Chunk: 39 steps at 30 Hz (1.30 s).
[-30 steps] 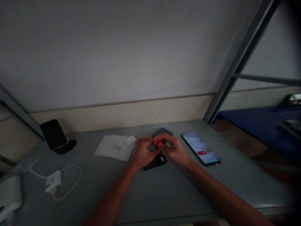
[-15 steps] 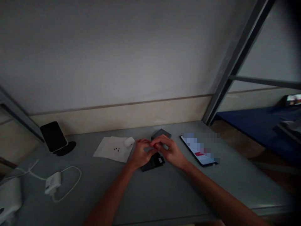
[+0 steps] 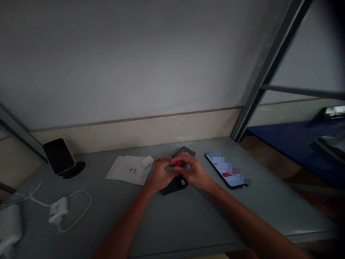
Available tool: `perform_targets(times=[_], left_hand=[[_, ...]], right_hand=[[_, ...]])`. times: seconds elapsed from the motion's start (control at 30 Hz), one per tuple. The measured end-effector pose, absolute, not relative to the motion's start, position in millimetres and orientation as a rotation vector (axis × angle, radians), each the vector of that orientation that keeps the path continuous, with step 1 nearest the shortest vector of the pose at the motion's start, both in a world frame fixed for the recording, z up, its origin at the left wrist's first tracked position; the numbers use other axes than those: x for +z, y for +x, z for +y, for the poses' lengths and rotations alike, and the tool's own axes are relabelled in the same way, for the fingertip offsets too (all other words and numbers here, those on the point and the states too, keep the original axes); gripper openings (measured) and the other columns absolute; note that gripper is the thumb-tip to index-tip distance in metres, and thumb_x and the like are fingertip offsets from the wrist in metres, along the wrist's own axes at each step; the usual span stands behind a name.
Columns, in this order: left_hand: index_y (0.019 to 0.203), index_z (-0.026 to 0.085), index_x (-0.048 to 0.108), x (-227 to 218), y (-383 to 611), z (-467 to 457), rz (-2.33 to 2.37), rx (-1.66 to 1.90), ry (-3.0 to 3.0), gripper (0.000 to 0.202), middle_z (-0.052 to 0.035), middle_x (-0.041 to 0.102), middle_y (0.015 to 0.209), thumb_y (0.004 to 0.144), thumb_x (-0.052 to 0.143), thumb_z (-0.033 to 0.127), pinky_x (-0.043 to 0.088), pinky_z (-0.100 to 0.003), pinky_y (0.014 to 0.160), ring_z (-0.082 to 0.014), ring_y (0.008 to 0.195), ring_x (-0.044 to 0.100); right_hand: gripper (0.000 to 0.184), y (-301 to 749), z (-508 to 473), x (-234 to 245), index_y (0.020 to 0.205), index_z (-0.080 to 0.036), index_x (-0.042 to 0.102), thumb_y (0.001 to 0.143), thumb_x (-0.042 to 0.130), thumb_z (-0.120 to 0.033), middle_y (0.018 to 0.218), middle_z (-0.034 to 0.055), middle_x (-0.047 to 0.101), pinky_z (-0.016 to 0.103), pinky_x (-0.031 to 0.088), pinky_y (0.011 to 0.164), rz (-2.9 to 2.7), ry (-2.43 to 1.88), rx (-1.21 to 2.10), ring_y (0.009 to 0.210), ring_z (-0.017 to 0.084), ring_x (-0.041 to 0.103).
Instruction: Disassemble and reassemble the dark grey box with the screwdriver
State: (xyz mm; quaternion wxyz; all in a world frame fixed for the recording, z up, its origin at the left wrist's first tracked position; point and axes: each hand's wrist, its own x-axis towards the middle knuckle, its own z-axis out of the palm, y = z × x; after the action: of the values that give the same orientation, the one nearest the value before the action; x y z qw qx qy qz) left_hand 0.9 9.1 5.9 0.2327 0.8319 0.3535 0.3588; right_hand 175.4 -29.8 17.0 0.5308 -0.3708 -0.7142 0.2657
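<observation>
Both my hands meet over a dark flat device (image 3: 174, 185) lying on the grey table (image 3: 188, 223). My left hand (image 3: 159, 175) rests curled on the device's left side, fingers closed. My right hand (image 3: 194, 172) pinches a small red object (image 3: 177, 164) with its fingertips, just above the device. A dark grey box (image 3: 185, 151) lies right behind my hands. What the red object is I cannot make out.
A white paper sheet (image 3: 126, 171) with three tiny dark specks and a small white case (image 3: 147, 161) lies to the left. A lit phone (image 3: 225, 170) lies to the right. Far left stand a black phone on a stand (image 3: 59, 157), a white charger with cable (image 3: 57, 210). A metal frame post (image 3: 258, 86) rises at right.
My hands stay together over the device; the red object was hidden half a second ago and shows again between my fingers. The view has drifted slightly.
</observation>
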Motion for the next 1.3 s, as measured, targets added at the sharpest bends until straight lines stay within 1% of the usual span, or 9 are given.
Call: perform_targets(times=[0.47, 0.53, 0.63, 0.7, 0.77, 0.83, 0.9, 1.1, 1.3], left_hand=[[0.11, 0.019, 0.063, 21.6, -29.8, 13.9, 0.929, 0.713, 2.238, 0.032, -0.0072, 0.065, 0.106, 0.087, 0.067, 0.041, 0.047, -0.033, 0.086, -0.0212, 0.097, 0.059], [0.118, 0.021, 0.061, 26.4, -37.0, 15.5, 0.901, 0.555, 2.191, 0.042, -0.0079, 0.064, 0.113, 0.084, 0.069, 0.045, 0.047, -0.034, 0.087, -0.0218, 0.1, 0.059], [0.132, 0.024, 0.054, 36.0, -49.2, 15.4, 0.828, 0.32, 2.194, 0.073, -0.0111, 0.057, 0.131, 0.07, 0.082, 0.051, 0.046, -0.04, 0.097, -0.0272, 0.113, 0.056], [0.14, 0.023, 0.048, 40.7, -55.4, 14.1, 0.813, 0.251, 2.245, 0.096, -0.0138, 0.05, 0.141, 0.058, 0.089, 0.05, 0.041, -0.044, 0.105, -0.0325, 0.124, 0.05], [0.143, 0.022, 0.044, 42.4, -58.5, 13.2, 0.81, 0.212, 2.273, 0.106, -0.0148, 0.047, 0.142, 0.052, 0.092, 0.047, 0.038, -0.046, 0.109, -0.035, 0.129, 0.047], [0.144, 0.023, 0.042, 41.1, -58.9, 13.5, 0.81, 0.183, 2.272, 0.105, -0.0133, 0.051, 0.137, 0.054, 0.091, 0.043, 0.039, -0.046, 0.107, -0.0339, 0.126, 0.049], [0.144, 0.025, 0.042, 37.9, -58.1, 15.3, 0.815, 0.184, 2.25, 0.099, -0.0106, 0.055, 0.129, 0.058, 0.089, 0.038, 0.044, -0.043, 0.102, -0.0309, 0.118, 0.055], [0.14, 0.025, 0.044, 25.1, -55.5, 22.3, 0.8, 0.338, 2.195, 0.084, -0.0071, 0.059, 0.118, 0.064, 0.081, 0.024, 0.047, -0.037, 0.093, -0.0255, 0.108, 0.059], [0.138, 0.024, 0.048, 20.5, -53.0, 21.5, 0.819, 0.398, 2.209, 0.079, -0.0069, 0.061, 0.114, 0.067, 0.08, 0.026, 0.048, -0.034, 0.087, -0.0236, 0.101, 0.06]], right_hand=[[0.02, 182.2, -28.1, 19.1, 0.103, -0.021, 0.06, 0.099, 0.053, -0.038, 0.084, 0.0011, 0.061, 0.03, 0.047, 0.074, -1.647, -0.8, 0.919, 0.078, 0.016, 0.059], [0.024, 187.2, -31.1, 26.0, 0.105, -0.021, 0.06, 0.102, 0.046, -0.039, 0.078, 0.0002, 0.059, 0.029, 0.047, 0.07, -1.714, -0.799, 0.948, 0.072, 0.016, 0.057], [0.025, 192.9, -38.2, 36.8, 0.109, -0.021, 0.066, 0.102, 0.046, -0.035, 0.099, 0.0054, 0.064, 0.034, 0.048, 0.083, -1.983, -0.913, 0.846, 0.089, 0.018, 0.061], [0.027, 193.8, -42.3, 39.7, 0.118, -0.022, 0.065, 0.094, 0.061, -0.034, 0.113, 0.0076, 0.063, 0.037, 0.047, 0.094, -2.143, -1.025, 0.792, 0.102, 0.021, 0.061], [0.057, 193.1, -44.6, 38.3, 0.132, -0.022, 0.059, 0.079, 0.079, -0.032, 0.128, 0.0094, 0.06, 0.04, 0.044, 0.104, -2.263, -1.081, 0.793, 0.115, 0.026, 0.059], [0.084, 191.7, -45.0, 34.7, 0.143, -0.023, 0.05, 0.068, 0.087, -0.027, 0.137, 0.0104, 0.056, 0.041, 0.039, 0.111, -2.343, -1.093, 0.815, 0.126, 0.028, 0.054], [0.092, 190.7, -44.2, 31.0, 0.149, -0.024, 0.045, 0.067, 0.088, -0.023, 0.138, 0.0109, 0.056, 0.042, 0.038, 0.112, -2.379, -1.137, 0.809, 0.128, 0.029, 0.053], [0.091, 192.3, -39.0, 23.8, 0.151, -0.026, 0.043, 0.07, 0.085, -0.023, 0.14, 0.0118, 0.058, 0.044, 0.04, 0.11, -2.343, -1.27, 0.698, 0.127, 0.03, 0.055], [0.084, 195.2, -36.6, 22.4, 0.151, -0.028, 0.043, 0.076, 0.08, -0.028, 0.141, 0.0125, 0.057, 0.043, 0.043, 0.107, -2.326, -1.258, 0.648, 0.128, 0.031, 0.055]])
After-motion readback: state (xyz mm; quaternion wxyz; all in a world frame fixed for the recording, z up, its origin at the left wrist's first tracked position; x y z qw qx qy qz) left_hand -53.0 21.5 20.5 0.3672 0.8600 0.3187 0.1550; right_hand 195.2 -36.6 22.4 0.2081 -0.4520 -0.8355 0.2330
